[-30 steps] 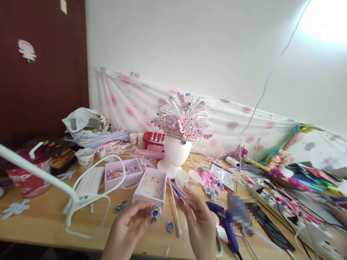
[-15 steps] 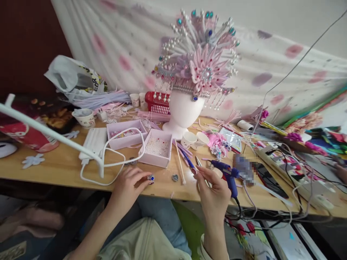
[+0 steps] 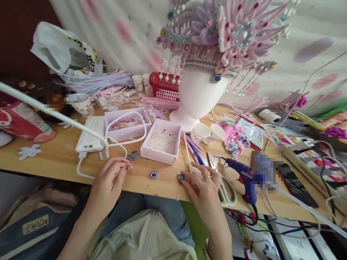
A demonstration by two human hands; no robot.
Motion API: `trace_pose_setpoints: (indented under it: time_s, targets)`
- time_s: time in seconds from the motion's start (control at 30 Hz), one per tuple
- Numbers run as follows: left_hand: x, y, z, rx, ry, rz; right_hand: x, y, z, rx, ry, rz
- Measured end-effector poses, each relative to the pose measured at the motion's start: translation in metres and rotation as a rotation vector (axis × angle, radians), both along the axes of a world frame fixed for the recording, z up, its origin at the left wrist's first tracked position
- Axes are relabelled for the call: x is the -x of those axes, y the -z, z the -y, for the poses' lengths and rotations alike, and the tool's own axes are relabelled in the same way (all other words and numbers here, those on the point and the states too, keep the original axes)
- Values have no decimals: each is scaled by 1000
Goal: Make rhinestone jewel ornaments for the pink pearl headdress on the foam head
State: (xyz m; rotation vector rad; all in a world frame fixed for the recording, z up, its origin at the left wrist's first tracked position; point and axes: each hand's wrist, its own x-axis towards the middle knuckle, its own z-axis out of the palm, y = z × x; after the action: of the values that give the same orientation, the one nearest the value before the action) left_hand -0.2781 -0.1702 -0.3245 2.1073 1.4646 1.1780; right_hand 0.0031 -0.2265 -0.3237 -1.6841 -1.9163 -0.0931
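Note:
My left hand [image 3: 111, 177] hovers over the front of the table with fingertips pressed together; anything between them is too small to make out. Just beyond them lie dark silver ornaments [image 3: 132, 156]. A blue-gem ornament [image 3: 153, 175] with a silver rim rests on the wood between my hands. My right hand [image 3: 203, 184] has thumb and fingers closed around the edge of a round silver ornament [image 3: 180, 176] at the table surface. Past that hand are scissors [image 3: 229, 191], a blue pen [image 3: 196, 155] and a pale stick [image 3: 187, 150].
A lilac box of beads [image 3: 159, 155] and a box of gems [image 3: 124, 135] sit ahead. Behind stands a white foam head [image 3: 200, 94] wearing a pink beaded headdress [image 3: 244, 36]. A blue glue gun [image 3: 248, 180] lies right; a white lamp arm [image 3: 54, 112] crosses the left.
The blue-gem ornament has left my left hand and lies on the table. My left hand has moved left. My right hand has come down onto the silver ornament. The view has shifted closer.

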Motion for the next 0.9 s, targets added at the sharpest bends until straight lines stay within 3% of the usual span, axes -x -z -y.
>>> trace_pose_setpoints:
  time_s: [0.17,0.37,0.57,0.77,0.9]
  targets:
    - [3,-2,-3,-55,-18,-114,6,-9,-5,1,-65,-30]
    - [2,-7,-4,-137,-72,-86,24,-12,-16,98,-174,-119]
    - [4,-8,-13,-105,-136,-132,14,-15,-17,-39,-38,-140]
    - [15,-2,-24,-110,-148,-443,18,-21,5,-180,102,-600]
    - [17,2,-30,-115,-148,-534,28,-23,6,-172,33,-602]
